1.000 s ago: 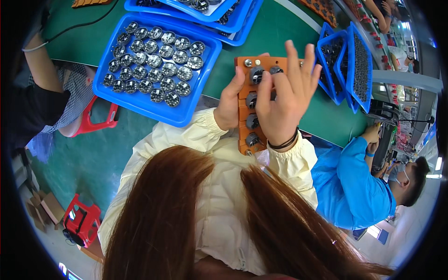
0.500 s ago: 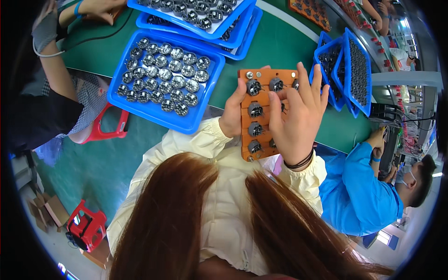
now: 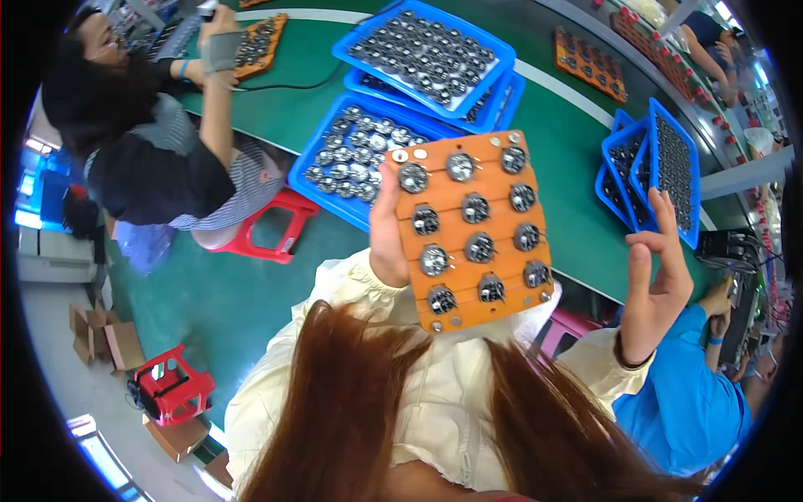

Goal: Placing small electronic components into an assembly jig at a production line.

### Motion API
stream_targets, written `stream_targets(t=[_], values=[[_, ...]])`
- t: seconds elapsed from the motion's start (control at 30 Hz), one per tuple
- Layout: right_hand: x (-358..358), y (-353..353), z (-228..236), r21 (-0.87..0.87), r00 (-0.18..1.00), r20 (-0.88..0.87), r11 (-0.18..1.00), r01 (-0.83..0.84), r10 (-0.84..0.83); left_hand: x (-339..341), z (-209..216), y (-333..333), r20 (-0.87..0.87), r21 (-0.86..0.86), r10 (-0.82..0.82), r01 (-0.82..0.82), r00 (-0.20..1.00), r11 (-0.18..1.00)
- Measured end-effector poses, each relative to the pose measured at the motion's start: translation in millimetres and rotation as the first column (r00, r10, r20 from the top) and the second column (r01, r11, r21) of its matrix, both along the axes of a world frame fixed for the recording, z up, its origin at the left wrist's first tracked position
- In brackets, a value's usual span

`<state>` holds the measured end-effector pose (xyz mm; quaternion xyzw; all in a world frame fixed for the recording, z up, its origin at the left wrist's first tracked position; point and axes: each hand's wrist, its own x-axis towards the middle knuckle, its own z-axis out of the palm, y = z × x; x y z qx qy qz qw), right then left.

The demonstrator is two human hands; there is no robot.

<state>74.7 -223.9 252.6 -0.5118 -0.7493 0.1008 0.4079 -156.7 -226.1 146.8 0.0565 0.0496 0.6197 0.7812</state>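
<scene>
My left hand (image 3: 387,234) grips the left edge of an orange fixture board (image 3: 443,192), which is tilted over my lap. In its recesses sit rows of small round metal-and-black components (image 3: 479,248), with thin wire legs showing on several. My right hand (image 3: 657,293) is raised off to the right of the board, fingers apart and holding nothing. Behind my left hand, partly covered by the board, lies a blue tray (image 3: 322,199) of loose shiny round components.
Stacked blue trays (image 3: 351,54) of components stand beyond the board; more blue trays (image 3: 687,238) lean at the right. Another orange board (image 3: 585,69) lies at the back. A co-worker (image 3: 167,159) works at the left; a person in blue (image 3: 686,402) sits right. Red stools (image 3: 276,226) stand below.
My right hand has left the board and moved right, opening out. More of the board's components now show. The view has shifted, with the trays sitting further right.
</scene>
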Motion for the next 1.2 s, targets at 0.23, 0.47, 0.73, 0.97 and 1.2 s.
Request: stream_targets(t=[0.23, 0.47, 0.73, 0.97, 1.2], values=[[14.6, -106.4, -3.4, -0.238, 0.970, -0.224, 0.960, -0.144, 0.089, -85.8, 22.7, -141.3, -0.229, 0.013, 0.324, -0.330, 0.918, 0.944], [-39.6, -145.4, -28.9, -0.348, 0.790, -0.473, 0.741, -0.574, 0.390, -149.6, 39.9, -243.1, -0.223, 0.111, 0.400, -0.385, 0.889, 0.916], [-129.3, -96.5, -39.6, -0.370, 0.363, -0.928, -0.103, -0.923, 0.083, -130.8, 70.7, -234.7, -0.150, 0.001, 0.062, -0.063, 0.987, 0.998], [-143.4, -80.9, -51.7, -0.132, 0.132, -0.991, 0.006, -0.991, -0.007, -127.0, 87.3, -174.8, -0.159, -0.001, -0.090, 0.091, 0.983, 0.996], [-175.5, -82.5, -66.6, -0.156, 0.142, -0.987, 0.237, -0.959, -0.078, -173.8, 58.5, -147.7, -0.085, 0.172, -0.156, 0.168, 0.984, 0.971]])
